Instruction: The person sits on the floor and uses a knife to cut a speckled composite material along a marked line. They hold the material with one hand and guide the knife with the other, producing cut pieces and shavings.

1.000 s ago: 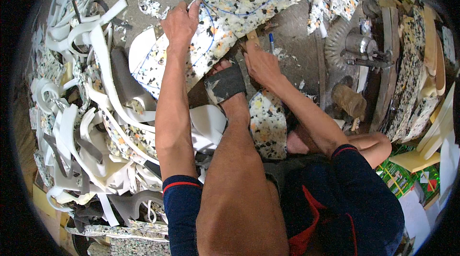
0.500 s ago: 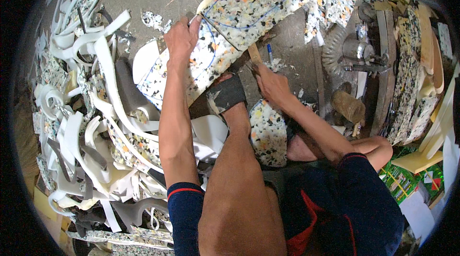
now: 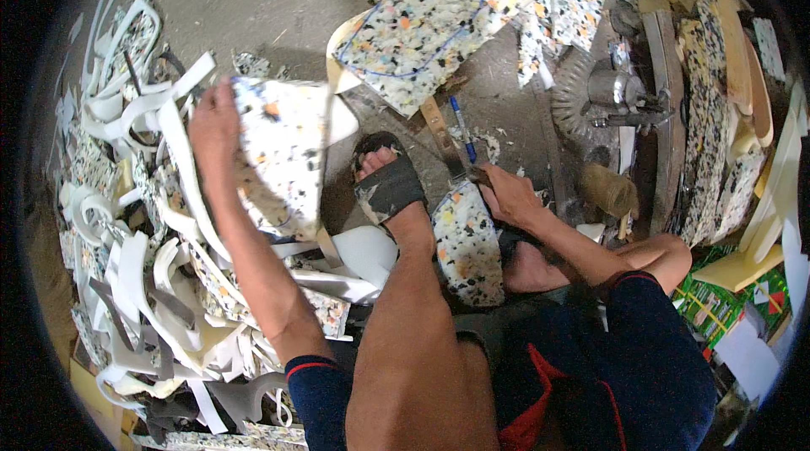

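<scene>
My left hand grips the left edge of a speckled foam piece, which stands tilted over the scrap pile. Blue pen lines run along parts of its rim. Closed near the floor, my right hand has a small dark tip showing at its fingers; what it holds is mostly hidden. Close by lie a brown strip with rivet-like dots, perhaps a handle, and a blue pen. Below the hand rests a rounded speckled foam piece. Farther off, the larger speckled foam sheet bears a blue outline.
White and grey foam offcuts heap up on the left. My sandalled foot stands between my hands. At right are a metal device with a ribbed hose, a brown cylinder and stacked foam slabs.
The near part of the speckled sheet has come away and moved left with my left hand. My right hand has shifted slightly right and nearer, away from the sheet.
</scene>
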Demonstrator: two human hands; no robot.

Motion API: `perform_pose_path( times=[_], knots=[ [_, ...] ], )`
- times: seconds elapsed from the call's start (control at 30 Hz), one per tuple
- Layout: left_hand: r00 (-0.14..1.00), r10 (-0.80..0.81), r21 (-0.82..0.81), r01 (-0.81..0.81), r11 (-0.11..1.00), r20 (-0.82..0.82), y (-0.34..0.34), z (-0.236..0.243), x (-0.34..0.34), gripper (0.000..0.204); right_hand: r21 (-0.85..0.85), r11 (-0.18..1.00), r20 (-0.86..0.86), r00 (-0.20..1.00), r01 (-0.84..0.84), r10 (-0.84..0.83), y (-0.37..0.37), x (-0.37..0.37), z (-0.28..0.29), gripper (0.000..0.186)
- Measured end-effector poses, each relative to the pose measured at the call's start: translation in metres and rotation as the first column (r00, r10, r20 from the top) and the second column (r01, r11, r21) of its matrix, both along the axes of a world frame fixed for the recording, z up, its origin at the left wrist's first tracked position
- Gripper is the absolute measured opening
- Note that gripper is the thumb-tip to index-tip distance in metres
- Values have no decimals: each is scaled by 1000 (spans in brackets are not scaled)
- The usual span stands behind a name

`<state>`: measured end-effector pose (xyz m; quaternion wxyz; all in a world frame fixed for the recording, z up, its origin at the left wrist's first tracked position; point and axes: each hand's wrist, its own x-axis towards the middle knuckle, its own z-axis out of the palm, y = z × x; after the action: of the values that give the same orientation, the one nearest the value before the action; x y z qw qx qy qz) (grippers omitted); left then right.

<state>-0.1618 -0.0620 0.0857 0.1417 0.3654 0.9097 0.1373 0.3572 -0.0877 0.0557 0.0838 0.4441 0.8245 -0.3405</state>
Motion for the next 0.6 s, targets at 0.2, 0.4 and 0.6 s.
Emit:
perform_pose_path(
  times=[0.2,0.4,0.6],
  knots=[
    [996,22,-120,-33,992,-88,16,76,-36,69,105,903,-185,900,416,-394,20,18,32,35],
    [749,-338,-435,73,897,-570,6,22,-51,41,-10,710,-334,667,704,-666,105,-26,-1,31],
    [959,-115,213,60,975,259,83,-20,113,71,-68,599,-426,520,798,-740,167,-61,-48,32]
  ],
)
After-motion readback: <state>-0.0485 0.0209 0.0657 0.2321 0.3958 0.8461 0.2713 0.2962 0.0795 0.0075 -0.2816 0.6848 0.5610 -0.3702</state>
